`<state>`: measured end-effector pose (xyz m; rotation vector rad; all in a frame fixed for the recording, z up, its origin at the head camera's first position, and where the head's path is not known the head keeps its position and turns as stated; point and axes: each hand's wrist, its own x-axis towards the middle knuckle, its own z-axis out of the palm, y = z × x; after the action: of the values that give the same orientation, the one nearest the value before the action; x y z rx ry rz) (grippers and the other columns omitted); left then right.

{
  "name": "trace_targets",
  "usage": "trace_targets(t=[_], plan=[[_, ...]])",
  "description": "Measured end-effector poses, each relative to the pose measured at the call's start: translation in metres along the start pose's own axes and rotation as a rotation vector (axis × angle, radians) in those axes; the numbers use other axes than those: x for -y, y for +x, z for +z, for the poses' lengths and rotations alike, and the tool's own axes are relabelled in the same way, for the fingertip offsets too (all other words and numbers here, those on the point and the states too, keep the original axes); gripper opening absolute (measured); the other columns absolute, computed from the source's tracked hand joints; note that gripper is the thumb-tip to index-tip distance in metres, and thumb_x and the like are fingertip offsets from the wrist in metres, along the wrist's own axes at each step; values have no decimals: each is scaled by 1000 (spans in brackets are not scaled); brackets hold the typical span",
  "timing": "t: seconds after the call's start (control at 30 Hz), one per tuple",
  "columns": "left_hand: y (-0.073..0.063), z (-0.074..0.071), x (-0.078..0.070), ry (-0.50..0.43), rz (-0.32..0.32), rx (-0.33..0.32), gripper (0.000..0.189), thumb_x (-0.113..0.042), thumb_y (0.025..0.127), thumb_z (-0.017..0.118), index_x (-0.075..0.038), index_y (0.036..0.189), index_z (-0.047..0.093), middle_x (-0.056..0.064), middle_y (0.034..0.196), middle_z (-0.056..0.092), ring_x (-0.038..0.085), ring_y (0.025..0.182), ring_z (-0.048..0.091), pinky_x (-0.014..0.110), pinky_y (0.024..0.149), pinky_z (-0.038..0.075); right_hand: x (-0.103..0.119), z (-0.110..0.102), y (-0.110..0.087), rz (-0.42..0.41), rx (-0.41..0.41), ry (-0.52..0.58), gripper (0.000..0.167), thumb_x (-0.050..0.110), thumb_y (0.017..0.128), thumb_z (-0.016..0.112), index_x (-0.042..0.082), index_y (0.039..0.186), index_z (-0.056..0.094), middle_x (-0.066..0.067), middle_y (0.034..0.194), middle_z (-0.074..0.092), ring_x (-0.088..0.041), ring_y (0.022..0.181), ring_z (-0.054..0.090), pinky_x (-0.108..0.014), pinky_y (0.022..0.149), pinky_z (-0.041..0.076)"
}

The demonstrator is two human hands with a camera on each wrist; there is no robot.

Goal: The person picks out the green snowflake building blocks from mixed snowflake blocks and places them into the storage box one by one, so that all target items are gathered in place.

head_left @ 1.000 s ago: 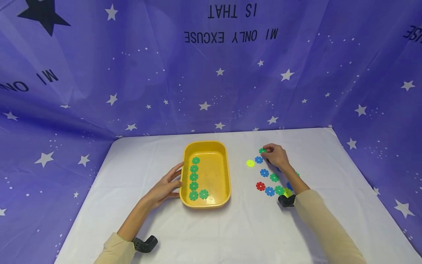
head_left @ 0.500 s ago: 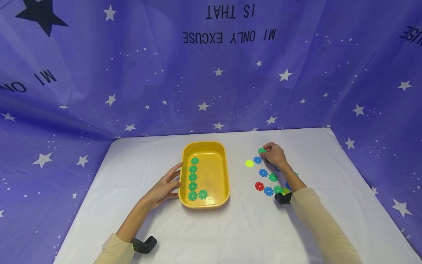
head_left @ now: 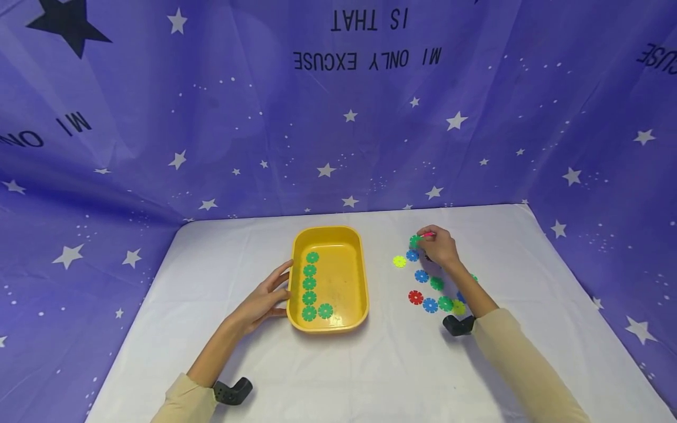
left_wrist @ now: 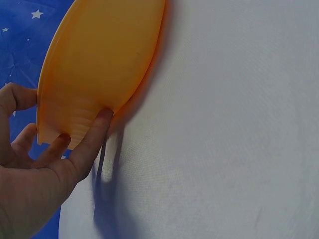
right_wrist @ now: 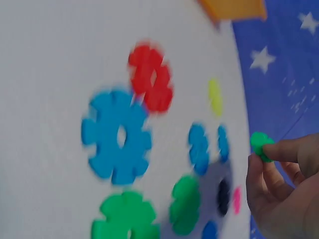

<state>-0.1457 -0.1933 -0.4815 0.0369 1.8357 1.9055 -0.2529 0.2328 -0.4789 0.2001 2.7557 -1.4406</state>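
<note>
A yellow plastic tray [head_left: 346, 279] sits left of the table's middle, with several green notched discs [head_left: 309, 283] lying flat in an L shape along its left side and bottom. My left hand [head_left: 261, 302] touches the tray's left outer wall with spread fingers; in the left wrist view, the fingertips [left_wrist: 103, 114] rest against that wall. At the right, my right hand [head_left: 440, 247] pinches a green notched disc [right_wrist: 261, 145] between thumb and finger, raised above the table. A pink disc [right_wrist: 237, 200] and a dark disc [right_wrist: 224, 197] lie below this hand, partly hidden in the head view.
On the white tablecloth [head_left: 338, 376], loose notched discs lie right of the tray: a red disc [head_left: 415, 297], several blue ones [head_left: 431, 305], more green ones [head_left: 445, 304] and yellow ones [head_left: 399, 261]. A purple star-patterned curtain [head_left: 296, 135] stands behind the table.
My right hand has lifted the green disc and shifted slightly left with it; a pink disc now shows beside the fingers. My left hand and the tray have stayed put.
</note>
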Motion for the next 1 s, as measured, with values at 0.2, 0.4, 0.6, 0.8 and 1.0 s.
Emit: trace_targets(t=[0.2,0.4,0.6,0.8,1.0], plan=[[0,-1,0,-2,3,1,79,-3,93,54,-28,161,20,15,164,11,43,133,41,49,88,55,34,9,-24,0,155,264,29,7,97,61,0,125,62,-19,104,69,-33,95,66,-38,87,56],[-2,0,1,-16,-4,-1,80,-3,93,55,-28,160,20,14,164,13,42,129,44,48,86,55,69,30,-48,-21,286,406,31,4,95,64,-2,125,64,-18,105,69,-25,90,69,-45,91,54],[-2,0,2,-23,3,7,80,-2,94,53,-27,161,19,15,164,12,43,129,44,49,86,55,90,56,-69,-56,409,464,30,-3,92,65,-5,121,63,-17,101,70,-36,96,67,-43,88,56],[-1,-1,2,-27,6,2,80,-2,93,54,-27,161,19,15,164,12,43,131,43,48,86,55,100,83,-83,-97,473,418,25,-3,90,65,-2,115,66,-12,92,72,-42,95,66,-50,88,55],[0,-1,2,-27,3,4,80,-2,93,54,-27,161,19,15,164,11,44,136,36,48,87,55,107,105,-93,-124,506,398,22,-5,88,64,-2,110,68,-10,89,71,-46,93,66,-49,84,57]])
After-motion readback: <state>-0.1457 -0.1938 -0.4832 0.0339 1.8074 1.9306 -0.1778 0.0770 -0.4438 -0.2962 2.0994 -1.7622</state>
